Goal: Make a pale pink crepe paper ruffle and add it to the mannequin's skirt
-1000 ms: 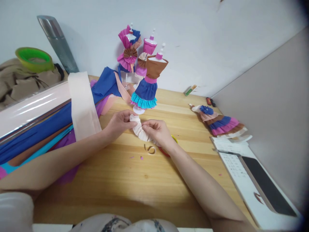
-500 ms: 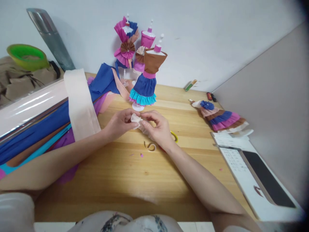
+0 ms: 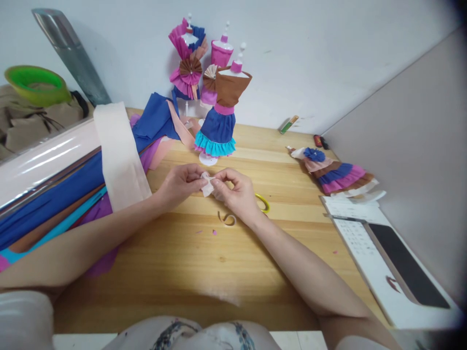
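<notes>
Above the middle of the wooden table, my left hand pinches one edge of a small crumpled strip of cream crepe paper. Fingers of my right hand are closed on the other side of the strip, and part of it is hidden behind them. Just behind the hands stands a small dress form in a brown top and a blue skirt with a turquoise ruffle. Beside my right wrist a yellow ring-shaped handle shows in part. A curled paper scrap lies below the hands.
Rolls and folds of coloured crepe paper cover the left side. Two more dressed forms stand against the wall. On the right lie a layered paper dress and a white board with a dark panel. A metal flask leans at the back left.
The cream strip has been turned and pulled a little flatter between my fingers, with its loose end now hanging down. Both hands stay in nearly the same place.
</notes>
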{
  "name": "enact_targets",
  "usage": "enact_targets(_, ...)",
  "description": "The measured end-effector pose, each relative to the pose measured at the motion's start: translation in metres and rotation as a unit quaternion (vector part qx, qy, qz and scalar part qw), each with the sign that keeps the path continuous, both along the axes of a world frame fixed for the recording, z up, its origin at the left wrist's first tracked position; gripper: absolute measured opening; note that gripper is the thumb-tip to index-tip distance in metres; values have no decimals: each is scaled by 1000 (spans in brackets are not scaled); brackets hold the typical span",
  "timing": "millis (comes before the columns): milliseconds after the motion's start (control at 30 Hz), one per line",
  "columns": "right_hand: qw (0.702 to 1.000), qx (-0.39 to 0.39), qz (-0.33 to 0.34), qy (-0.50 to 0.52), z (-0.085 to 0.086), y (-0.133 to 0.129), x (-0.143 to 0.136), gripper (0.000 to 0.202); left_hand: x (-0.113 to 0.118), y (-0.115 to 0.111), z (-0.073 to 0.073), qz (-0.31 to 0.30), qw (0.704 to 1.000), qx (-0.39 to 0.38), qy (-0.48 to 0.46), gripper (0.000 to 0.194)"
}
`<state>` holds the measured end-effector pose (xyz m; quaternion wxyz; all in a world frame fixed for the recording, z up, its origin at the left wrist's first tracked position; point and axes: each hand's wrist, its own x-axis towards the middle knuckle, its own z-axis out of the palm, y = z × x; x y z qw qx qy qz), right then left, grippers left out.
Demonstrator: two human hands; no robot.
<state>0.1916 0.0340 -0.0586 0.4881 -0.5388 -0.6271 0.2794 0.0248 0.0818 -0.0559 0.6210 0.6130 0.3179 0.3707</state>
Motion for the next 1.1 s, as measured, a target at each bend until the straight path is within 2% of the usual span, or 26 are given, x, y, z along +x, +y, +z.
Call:
enact_targets(167, 996, -49, 5, 68, -1, 2, -1, 17, 0, 2, -6, 9, 1000, 8, 7, 15)
enact_targets(333, 990, -73, 18, 118, -2, 3, -2, 20, 0, 2, -8, -1, 1000, 16, -26, 32)
enact_targets(467, 990, -79, 22, 112, -2, 2, -2, 20, 2, 1, -5, 41, 998, 36, -29, 20)
enact_targets(600, 985, -96, 23, 144, -3, 3, -3, 23, 2, 0, -3, 70, 996, 45, -14, 20)
enact_targets(733, 977, -114, 14, 182, -3, 4, -3, 24, 1, -2, -1, 55, 998, 42, -8, 19)
enact_targets(967, 982, -99, 12, 161, -2, 2, -5, 23, 3, -5, 3, -1, 999, -4, -32, 32)
enact_targets(1100, 983, -97, 11, 157, -2, 3, -5, 22, 5, -5, 1, 12, 1000, 10, -19, 23)
